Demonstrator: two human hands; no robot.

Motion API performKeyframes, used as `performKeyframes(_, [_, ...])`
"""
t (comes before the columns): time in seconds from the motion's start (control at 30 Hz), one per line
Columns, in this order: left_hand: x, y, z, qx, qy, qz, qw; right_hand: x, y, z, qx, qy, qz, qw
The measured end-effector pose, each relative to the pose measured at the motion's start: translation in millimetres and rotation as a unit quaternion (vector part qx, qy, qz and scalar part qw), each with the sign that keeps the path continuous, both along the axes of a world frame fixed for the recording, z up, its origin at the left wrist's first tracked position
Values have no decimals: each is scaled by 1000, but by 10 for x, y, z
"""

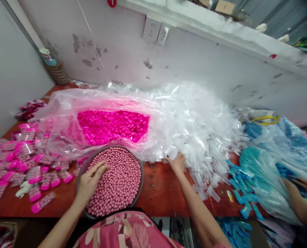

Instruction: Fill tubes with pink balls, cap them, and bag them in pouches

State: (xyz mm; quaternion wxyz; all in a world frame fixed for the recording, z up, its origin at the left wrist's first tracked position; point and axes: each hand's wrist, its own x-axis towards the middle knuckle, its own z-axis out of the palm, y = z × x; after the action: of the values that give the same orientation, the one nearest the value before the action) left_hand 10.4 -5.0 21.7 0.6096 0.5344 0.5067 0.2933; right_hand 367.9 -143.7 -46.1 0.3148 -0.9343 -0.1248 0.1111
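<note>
My left hand (pixel 92 181) is above the left side of a dark round basin (pixel 142 172) filled with small round pink beads (pixel 117 182). Its fingers are bent together; whether anything is between them I cannot make out. My right hand (pixel 178 163) reaches to the front edge of a large heap of clear plastic cases (pixel 195 127). Its thumb and fingers are apart, at the nearest cases. Behind the basin lies an open clear bag (pixel 62 103) holding bright pink plastic caps (pixel 114 127).
Bead-filled cases with pink caps (pixel 26 155) are piled at the left on the red table (pixel 164 189). Blue pieces (pixel 244 189) lie at the right, beside a bag of teal parts (pixel 254 165). A co-worker's hands (pixel 295 189) are in that bag. A wall stands behind.
</note>
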Motion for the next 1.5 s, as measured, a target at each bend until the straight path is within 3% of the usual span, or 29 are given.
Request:
performKeyframes(0.13, [216,-208,12,-13,6,-76,997,57,24,-173,-1,-33,14,999])
performKeyframes(0.27, [313,-303,24,-14,11,-114,993,198,-140,-173,43,-44,39,997])
performKeyframes(0.57, [654,-350,164,44,5,-169,985,132,-694,141,210,22,-39,977])
performKeyframes(0.73, [892,-441,269,83,-16,-234,969,72,-643,280,343,95,-58,933])
performKeyframes(0.87, [963,-541,262,53,-48,-260,963,-41,-539,581,429,179,-25,885])
performKeyframes(1.03, [1023,-570,304,-89,-205,-221,949,-640,-411,1055,448,369,95,809])
performKeyframes(1.13, [1007,-568,410,-147,-314,-167,923,-1107,-292,1187,434,439,143,773])
performKeyframes(1.3, [839,-575,563,-152,-413,-56,896,-1669,-124,1141,403,503,199,738])
performKeyframes(1.5, [643,-556,620,-139,-417,3,898,-2005,8,1074,397,508,204,737])
